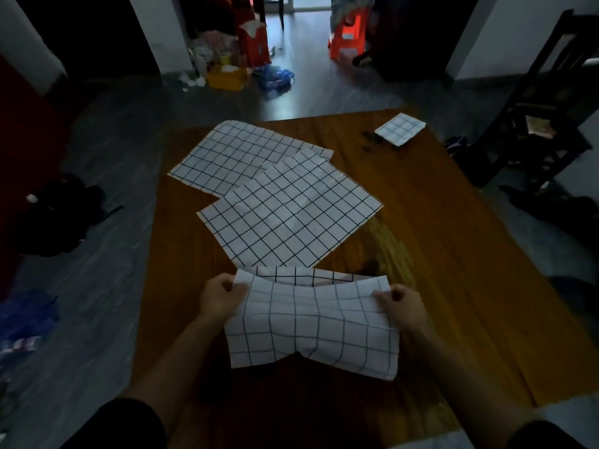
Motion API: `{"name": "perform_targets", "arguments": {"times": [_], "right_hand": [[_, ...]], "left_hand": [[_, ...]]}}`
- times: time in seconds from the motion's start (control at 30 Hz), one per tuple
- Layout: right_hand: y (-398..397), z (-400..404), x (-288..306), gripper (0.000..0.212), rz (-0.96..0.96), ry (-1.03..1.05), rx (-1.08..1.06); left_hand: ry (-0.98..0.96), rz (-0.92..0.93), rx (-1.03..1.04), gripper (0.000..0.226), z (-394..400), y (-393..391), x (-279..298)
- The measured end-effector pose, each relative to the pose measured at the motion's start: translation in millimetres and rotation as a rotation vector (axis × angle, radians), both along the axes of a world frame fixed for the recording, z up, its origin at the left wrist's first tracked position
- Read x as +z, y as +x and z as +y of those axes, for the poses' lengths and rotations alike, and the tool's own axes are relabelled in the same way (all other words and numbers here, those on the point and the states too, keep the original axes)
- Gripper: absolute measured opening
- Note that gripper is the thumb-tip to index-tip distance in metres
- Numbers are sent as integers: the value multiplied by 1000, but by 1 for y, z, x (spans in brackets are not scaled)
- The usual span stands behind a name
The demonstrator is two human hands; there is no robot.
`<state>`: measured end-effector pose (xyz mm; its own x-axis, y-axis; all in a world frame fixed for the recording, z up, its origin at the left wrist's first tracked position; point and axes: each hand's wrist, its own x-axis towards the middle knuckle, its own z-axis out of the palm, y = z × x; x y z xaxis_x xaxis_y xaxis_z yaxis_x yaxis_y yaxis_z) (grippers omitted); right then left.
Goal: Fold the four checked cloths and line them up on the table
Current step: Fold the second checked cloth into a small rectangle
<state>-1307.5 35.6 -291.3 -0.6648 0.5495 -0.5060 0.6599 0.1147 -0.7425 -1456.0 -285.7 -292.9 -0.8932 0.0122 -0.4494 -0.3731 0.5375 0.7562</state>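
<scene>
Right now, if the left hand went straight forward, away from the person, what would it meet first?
Probably the near flat checked cloth; the left hand pinches the held cloth, and only bare table lies between. Height is unclear.

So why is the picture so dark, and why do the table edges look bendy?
Head view: the room is dim, with light coming mostly from the far doorway, so the cloth held by the left hand and right hand looks greyish; the wide lens bows the table edges; the floor clutter looks soft.
</scene>
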Motion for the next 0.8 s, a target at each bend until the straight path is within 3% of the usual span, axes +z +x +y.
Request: {"name": "perform_targets", "arguments": {"times": [0.2,0.5,0.63,0.73,0.8], "right_hand": [[17,-5,-9,35,-28,-43,-33],[73,-22,-19,50,-75,-68,-37],[91,-36,-19,50,-71,8,-22],[106,-44,-18,52,-70,39,-16],[115,-50,-15,51,-69,46,-4]], "left_hand": [[45,-99,1,47,-13,-1,-10],[193,-236,-58,42,-56,36,-25],[152,-141,-140,23,-79,62,-26],[55,-69,-324,29,-102,78,-31],[69,-84,-323,25,-112,84,-33]]}}
